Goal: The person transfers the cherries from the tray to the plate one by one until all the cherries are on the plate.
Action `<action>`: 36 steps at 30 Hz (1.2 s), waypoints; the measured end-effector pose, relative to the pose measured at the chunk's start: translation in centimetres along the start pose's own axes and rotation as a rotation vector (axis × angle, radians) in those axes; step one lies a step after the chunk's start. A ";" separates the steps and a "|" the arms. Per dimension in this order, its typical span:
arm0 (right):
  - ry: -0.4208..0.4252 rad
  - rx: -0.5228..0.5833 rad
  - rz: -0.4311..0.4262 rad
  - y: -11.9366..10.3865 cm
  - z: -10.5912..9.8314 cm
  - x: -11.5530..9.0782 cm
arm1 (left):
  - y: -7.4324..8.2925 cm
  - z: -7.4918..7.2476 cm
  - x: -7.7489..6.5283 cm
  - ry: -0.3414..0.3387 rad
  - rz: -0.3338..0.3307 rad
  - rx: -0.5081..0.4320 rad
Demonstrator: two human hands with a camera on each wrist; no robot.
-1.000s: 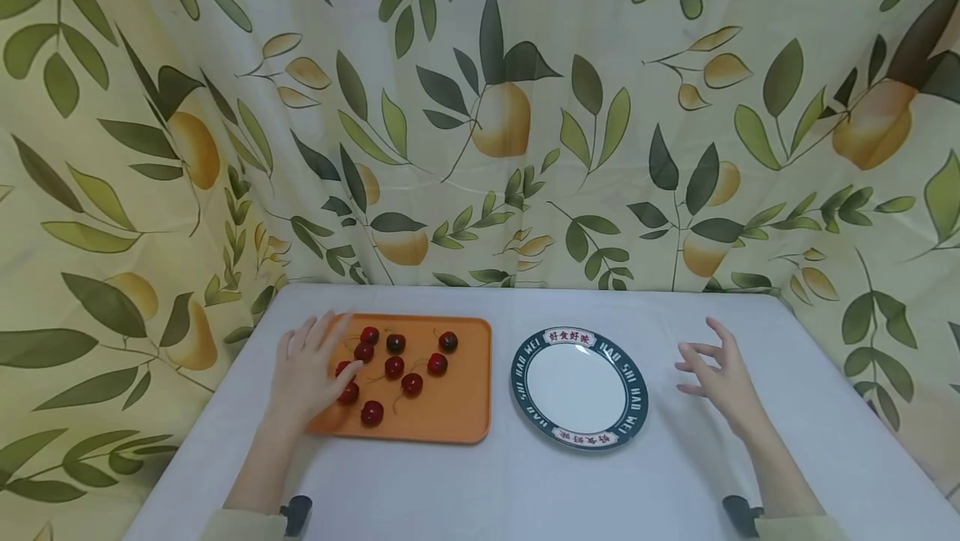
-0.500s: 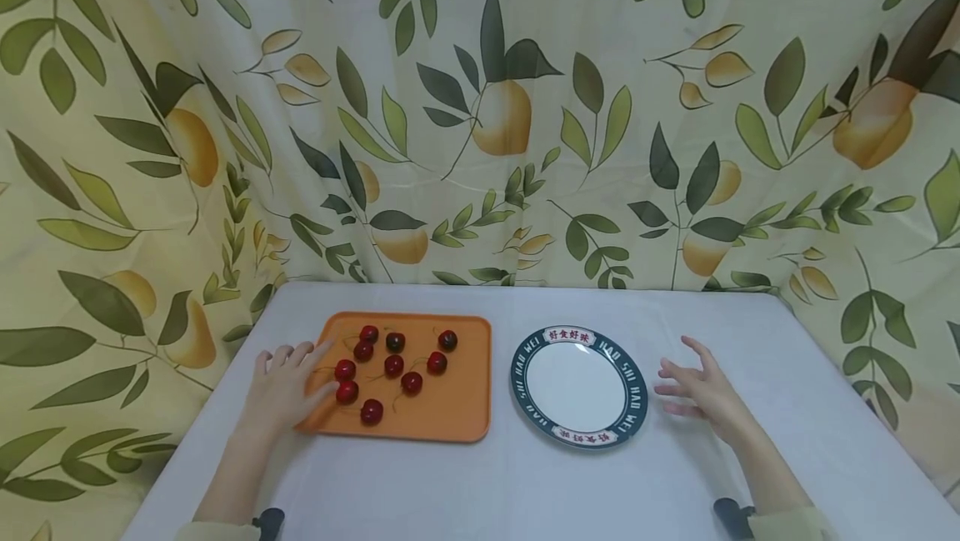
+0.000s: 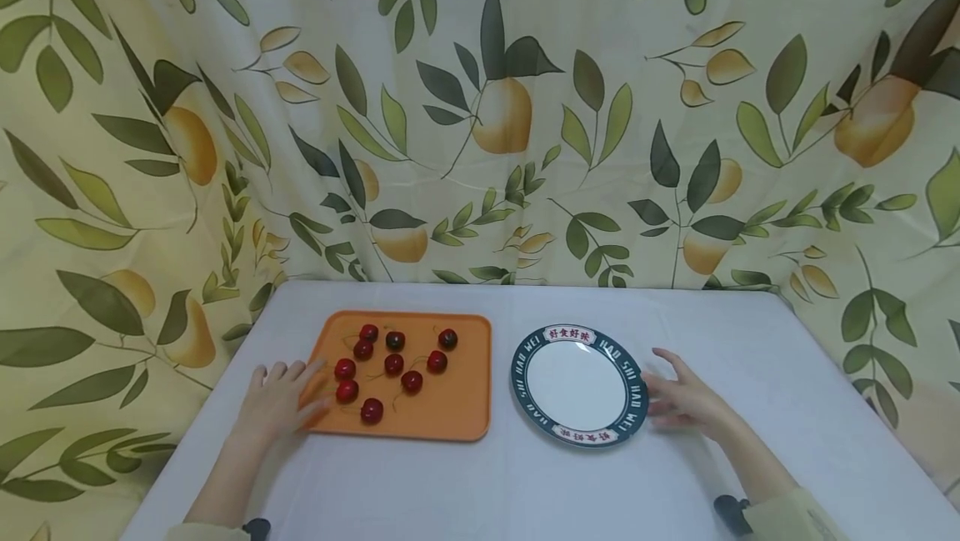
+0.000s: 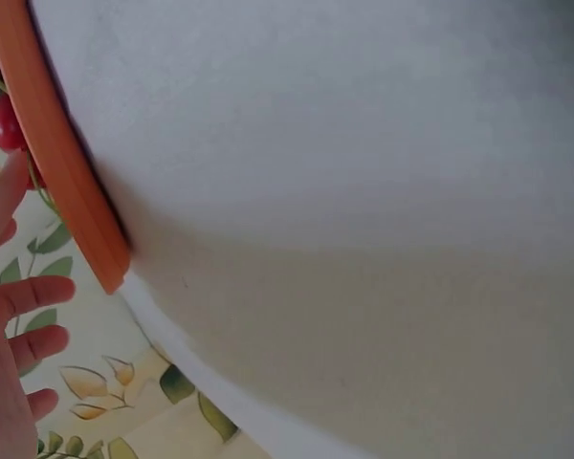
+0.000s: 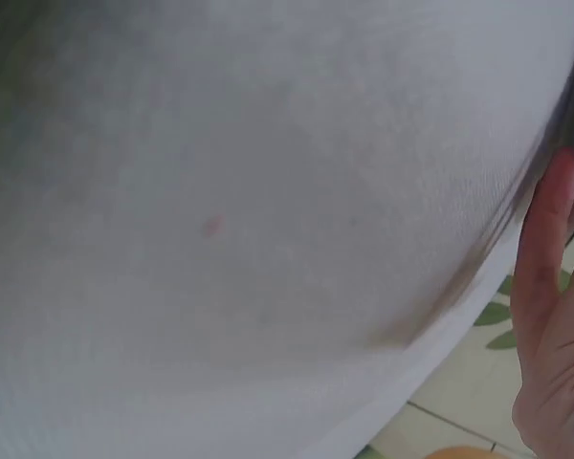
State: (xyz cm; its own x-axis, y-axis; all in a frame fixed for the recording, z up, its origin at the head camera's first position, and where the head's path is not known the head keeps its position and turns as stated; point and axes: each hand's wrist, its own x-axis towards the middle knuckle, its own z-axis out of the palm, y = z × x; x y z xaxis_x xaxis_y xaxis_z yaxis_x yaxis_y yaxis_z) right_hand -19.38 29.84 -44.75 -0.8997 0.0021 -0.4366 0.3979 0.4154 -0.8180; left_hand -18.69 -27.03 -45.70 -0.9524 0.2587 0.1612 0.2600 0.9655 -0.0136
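An orange rectangular tray [image 3: 453, 408] lies on the left of the white table, with several dark red cherries [image 3: 372, 411] spread over it, stems on. At its left edge is my left hand [image 3: 274, 403], fingers loosely spread and thumb reaching over the rim; whether it touches is unclear. The left wrist view shows the same hand [image 4: 8, 363] beside the tray's rim [image 4: 62, 163]. Right of the tray sits a round white plate [image 3: 576, 391] with a dark green lettered rim. My right hand [image 3: 693, 401] is at the plate's right rim, fingers extended, fingertips partly hidden.
White cloth covers the table [image 3: 420, 491]. A curtain [image 3: 480, 216] printed with leaves and fruit hangs behind it and along the left side. A narrow strip of table separates tray and plate.
My left hand has drawn back left from over the cherries to the tray's left edge. My right hand has come left and nearer to the plate's rim. Tray and plate stay put.
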 end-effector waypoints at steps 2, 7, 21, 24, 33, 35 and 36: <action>-0.008 0.002 0.018 0.0 0.2 0.2 | -0.1 0.3 0.0 -0.011 -0.002 0.008; -0.034 -0.001 0.052 0.0 0.6 0.5 | -0.2 1.0 0.0 -0.033 -0.003 0.037; -0.069 0.040 0.056 0.4 0.9 0.7 | 0.1 1.8 -0.1 0.006 0.035 0.078; -0.074 0.047 0.067 0.4 1.0 0.8 | 0.2 1.8 -0.1 0.022 0.040 0.076; -0.083 0.058 0.072 0.4 1.0 0.8 | 0.3 1.5 -0.1 0.002 0.065 0.104; -0.083 0.064 0.075 0.4 1.0 0.8 | 0.3 1.6 -0.1 -0.001 0.074 0.115; -0.084 0.064 0.075 0.3 1.0 0.8 | 0.3 1.6 -0.1 0.001 0.076 0.119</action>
State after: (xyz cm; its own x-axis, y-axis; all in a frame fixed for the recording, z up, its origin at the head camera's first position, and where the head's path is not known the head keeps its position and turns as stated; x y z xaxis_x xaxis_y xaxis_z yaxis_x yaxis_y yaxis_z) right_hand -19.75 29.09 -45.73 -0.8500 -0.0463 -0.5247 0.4763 0.3579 -0.8032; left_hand -18.74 -26.70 -47.32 -0.9306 0.3309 0.1563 0.3101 0.9399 -0.1429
